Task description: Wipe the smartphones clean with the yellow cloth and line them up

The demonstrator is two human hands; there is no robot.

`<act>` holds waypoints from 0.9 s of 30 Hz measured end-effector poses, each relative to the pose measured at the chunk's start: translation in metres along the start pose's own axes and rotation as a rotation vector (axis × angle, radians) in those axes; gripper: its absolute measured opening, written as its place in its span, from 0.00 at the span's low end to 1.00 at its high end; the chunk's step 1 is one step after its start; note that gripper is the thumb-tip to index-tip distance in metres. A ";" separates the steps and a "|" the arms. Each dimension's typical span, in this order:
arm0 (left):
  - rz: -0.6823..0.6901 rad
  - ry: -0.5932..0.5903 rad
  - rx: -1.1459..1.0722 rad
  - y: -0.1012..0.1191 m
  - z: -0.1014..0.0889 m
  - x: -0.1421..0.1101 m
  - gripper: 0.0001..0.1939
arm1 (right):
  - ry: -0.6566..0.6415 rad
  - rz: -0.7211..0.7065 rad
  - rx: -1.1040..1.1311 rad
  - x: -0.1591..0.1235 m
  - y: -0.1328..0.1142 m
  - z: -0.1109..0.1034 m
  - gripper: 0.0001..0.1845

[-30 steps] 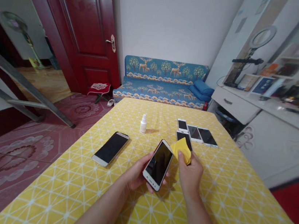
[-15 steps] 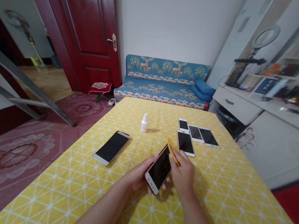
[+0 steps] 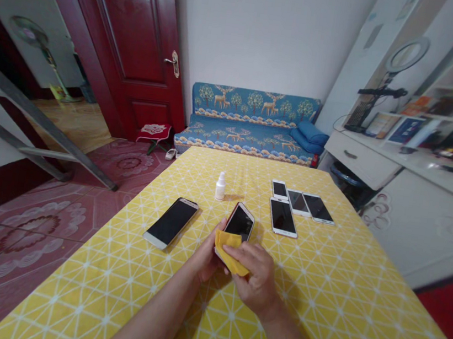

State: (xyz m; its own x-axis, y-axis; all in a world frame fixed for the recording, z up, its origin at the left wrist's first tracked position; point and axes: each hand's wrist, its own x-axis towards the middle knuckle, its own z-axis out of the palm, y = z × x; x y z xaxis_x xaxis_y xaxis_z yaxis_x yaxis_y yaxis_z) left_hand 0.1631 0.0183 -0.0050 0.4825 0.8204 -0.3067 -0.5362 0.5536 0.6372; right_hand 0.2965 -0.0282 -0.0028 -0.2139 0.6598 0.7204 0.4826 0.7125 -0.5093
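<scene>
My left hand (image 3: 207,258) is closed around a smartphone (image 3: 241,221) with a dark screen and a pale front edge, held above the table. A folded yellow cloth (image 3: 228,243) lies over the lower end of that screen, gripped by my right hand (image 3: 257,271). The cloth hides the phone's near end and part of my left fingers. To the left, another smartphone (image 3: 171,222) lies screen up on the tablecloth. A small white spray bottle (image 3: 220,186) stands upright beyond my hands.
Several phones lie grouped at the right, among them a white one (image 3: 284,217) nearest me. A yellow patterned cloth covers the table (image 3: 110,293). Past the far edge is a blue sofa (image 3: 248,133); a white cabinet (image 3: 420,217) stands at the right.
My right hand and the yellow cloth have moved from the phone's upper right edge down to its lower end. The phone has tilted and shifted slightly away from me.
</scene>
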 end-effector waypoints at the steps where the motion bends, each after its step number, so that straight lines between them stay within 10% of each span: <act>1: 0.021 -0.002 -0.048 0.002 0.002 -0.001 0.24 | -0.022 -0.018 0.028 0.001 -0.004 0.000 0.20; 6: -0.009 -0.071 -0.073 0.009 -0.001 -0.002 0.32 | -0.013 0.156 0.326 0.001 -0.015 -0.001 0.09; 12: -0.016 -0.180 -0.010 0.009 -0.006 -0.002 0.30 | 0.621 0.700 0.270 -0.001 0.016 -0.005 0.11; 19: -0.130 -0.286 -0.004 0.003 0.001 -0.006 0.27 | 0.436 0.519 -0.146 0.001 0.044 -0.017 0.14; 27: -0.076 -0.278 -0.027 0.004 -0.002 -0.004 0.27 | 0.239 0.409 -0.125 -0.003 0.037 -0.007 0.18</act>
State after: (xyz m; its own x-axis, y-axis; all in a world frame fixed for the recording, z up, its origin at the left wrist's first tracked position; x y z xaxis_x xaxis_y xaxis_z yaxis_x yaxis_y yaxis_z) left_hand 0.1577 0.0177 -0.0028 0.6916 0.7076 -0.1448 -0.5077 0.6189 0.5994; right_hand 0.3208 -0.0053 -0.0206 0.2079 0.7961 0.5683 0.5875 0.3629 -0.7233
